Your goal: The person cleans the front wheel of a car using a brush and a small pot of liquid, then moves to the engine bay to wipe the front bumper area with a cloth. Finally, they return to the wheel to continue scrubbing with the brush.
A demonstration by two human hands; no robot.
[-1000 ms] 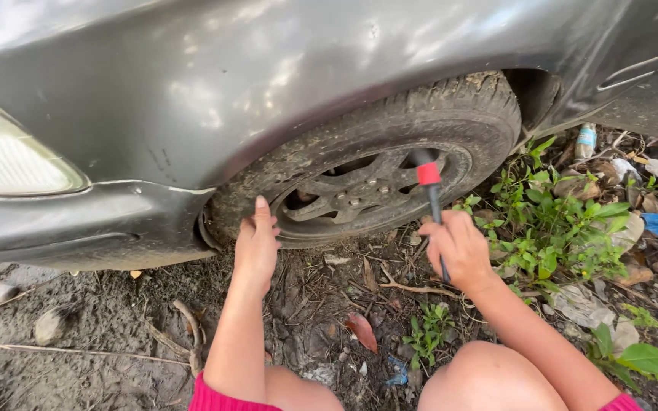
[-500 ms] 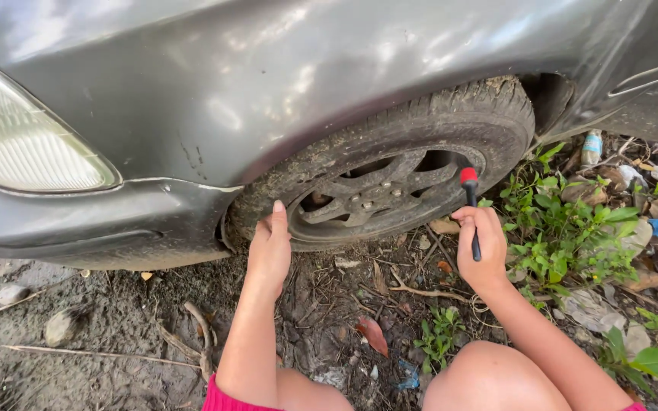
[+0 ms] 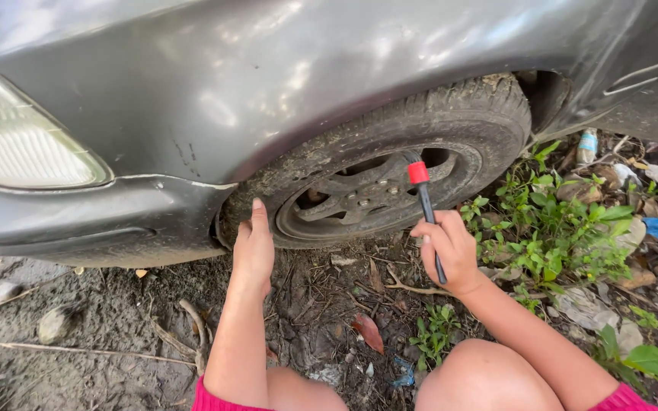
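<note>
Beside tyre (image 3: 489, 114), perhaps white bottle (image 3: 586, 144)

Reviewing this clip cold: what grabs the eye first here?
The muddy front wheel of a grey car fills the middle. The right hand holds a black brush with a red collar against the rim, while the left hand rests flat on the tyre's lower left edge. Weeds and litter crowd the ground at right.
</note>
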